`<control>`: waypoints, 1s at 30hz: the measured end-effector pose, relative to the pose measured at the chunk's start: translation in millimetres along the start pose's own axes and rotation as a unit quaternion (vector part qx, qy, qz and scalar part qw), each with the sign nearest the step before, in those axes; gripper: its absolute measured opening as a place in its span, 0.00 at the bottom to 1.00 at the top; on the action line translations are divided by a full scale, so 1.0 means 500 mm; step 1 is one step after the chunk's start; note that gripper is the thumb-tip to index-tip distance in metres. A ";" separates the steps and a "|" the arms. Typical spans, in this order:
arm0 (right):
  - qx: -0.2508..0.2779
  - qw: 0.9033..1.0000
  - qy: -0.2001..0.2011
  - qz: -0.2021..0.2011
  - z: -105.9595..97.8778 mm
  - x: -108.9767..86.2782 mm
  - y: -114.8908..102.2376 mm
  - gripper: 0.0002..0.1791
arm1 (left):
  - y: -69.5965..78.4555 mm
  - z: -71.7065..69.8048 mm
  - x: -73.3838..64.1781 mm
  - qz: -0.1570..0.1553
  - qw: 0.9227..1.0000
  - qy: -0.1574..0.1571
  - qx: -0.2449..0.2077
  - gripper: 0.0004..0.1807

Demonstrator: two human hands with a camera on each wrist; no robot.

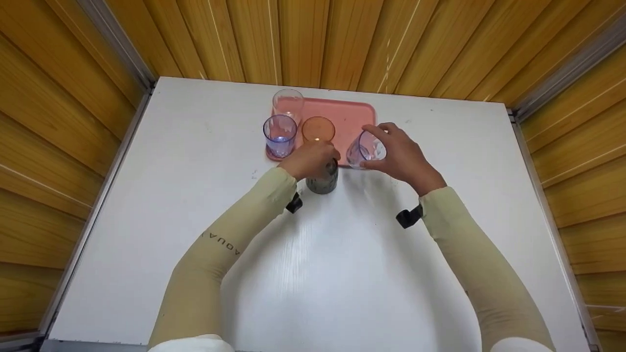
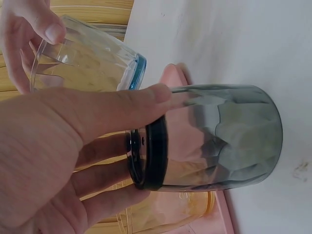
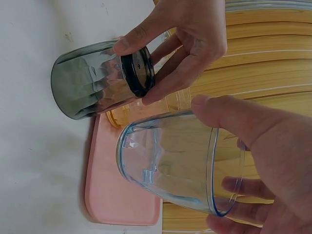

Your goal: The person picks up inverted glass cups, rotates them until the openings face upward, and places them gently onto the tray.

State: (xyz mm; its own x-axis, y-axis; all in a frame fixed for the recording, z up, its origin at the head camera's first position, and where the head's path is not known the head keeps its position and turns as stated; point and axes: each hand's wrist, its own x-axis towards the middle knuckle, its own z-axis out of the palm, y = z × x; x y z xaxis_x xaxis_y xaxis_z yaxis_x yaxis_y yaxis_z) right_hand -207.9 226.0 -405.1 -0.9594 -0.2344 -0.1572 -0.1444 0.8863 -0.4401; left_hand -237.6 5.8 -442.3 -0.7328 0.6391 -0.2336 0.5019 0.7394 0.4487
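My left hand [image 1: 309, 159] grips a smoky grey glass [image 2: 229, 136] at its thick dark base end. The glass is upside down, its wide mouth toward the table, just in front of the pink tray [image 1: 349, 115]. Around the rim of a clear, blue-tinted glass [image 3: 170, 161] curl the thumb and fingers of my right hand [image 1: 402, 155]. That glass is tilted, its base toward the tray's front right corner. Close behind my left hand, an orange glass [image 1: 318, 128] is on the tray, partly hidden by the hand.
A blue-violet glass [image 1: 280, 139] stands at the tray's left front, with a clear pinkish glass [image 1: 287, 102] behind it. The white table [image 1: 313, 274] meets wood-patterned panels [image 1: 303, 44] at the back and on both sides.
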 end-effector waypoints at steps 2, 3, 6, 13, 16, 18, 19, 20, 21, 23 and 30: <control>0.003 1.000 -0.002 0.006 0.001 0.003 0.001 0.47 | -0.001 0.001 0.001 0.000 1.000 0.001 -0.005 0.26; 0.004 1.000 -0.002 0.010 0.002 0.004 0.001 0.47 | -0.001 0.002 0.001 0.001 1.000 0.002 -0.007 0.26; 0.006 1.000 0.001 0.014 0.004 0.007 0.003 0.47 | -0.002 0.003 0.003 0.004 1.000 0.002 -0.011 0.26; 0.003 1.000 0.017 0.005 0.010 0.016 0.005 0.47 | -0.005 0.001 0.002 0.007 1.000 0.001 -0.004 0.27; -0.002 1.000 0.020 0.005 0.012 0.020 0.007 0.47 | -0.005 0.000 0.001 0.007 1.000 0.002 -0.006 0.27; -0.005 1.000 0.022 0.004 0.014 0.023 0.008 0.47 | -0.005 0.000 0.000 0.006 1.000 0.005 -0.007 0.27; -0.007 1.000 0.024 0.000 0.015 0.024 0.009 0.47 | -0.005 0.001 0.000 0.008 1.000 0.007 -0.004 0.27; -0.009 1.000 0.026 -0.001 0.016 0.025 0.009 0.47 | -0.006 0.001 0.000 0.010 1.000 0.010 -0.001 0.26; -0.011 1.000 0.027 -0.002 0.017 0.027 0.010 0.47 | -0.006 0.001 0.000 0.012 1.000 0.013 0.002 0.26; -0.011 0.999 0.030 -0.004 0.020 0.029 0.011 0.47 | -0.006 0.002 -0.001 0.017 1.000 0.018 0.008 0.25; -0.002 0.999 0.035 0.003 0.029 0.038 0.010 0.47 | -0.006 0.005 -0.002 0.013 1.000 0.023 0.000 0.25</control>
State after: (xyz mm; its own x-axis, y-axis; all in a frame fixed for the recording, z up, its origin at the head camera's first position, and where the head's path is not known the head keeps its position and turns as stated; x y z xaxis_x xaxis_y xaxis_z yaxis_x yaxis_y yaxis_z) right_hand -223.2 220.4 -423.1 -0.9746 -0.2012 -0.0983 -0.1395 0.8889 -0.4364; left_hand -237.6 3.4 -445.6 -0.7397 0.6476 -0.1831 0.5209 0.7232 0.4535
